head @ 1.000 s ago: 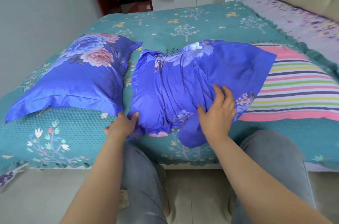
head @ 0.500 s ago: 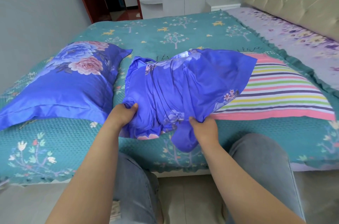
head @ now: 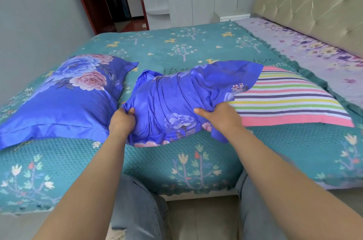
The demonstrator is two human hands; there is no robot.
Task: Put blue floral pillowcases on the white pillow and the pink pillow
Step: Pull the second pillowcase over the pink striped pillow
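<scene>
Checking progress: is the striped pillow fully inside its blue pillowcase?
No. The pillowcase covers only one end; the striped pillow sticks out uncovered.

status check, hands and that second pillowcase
Left hand, right hand gripping bunched pillowcase. Striped pillow partly covered. Nothing obstructing.
</scene>
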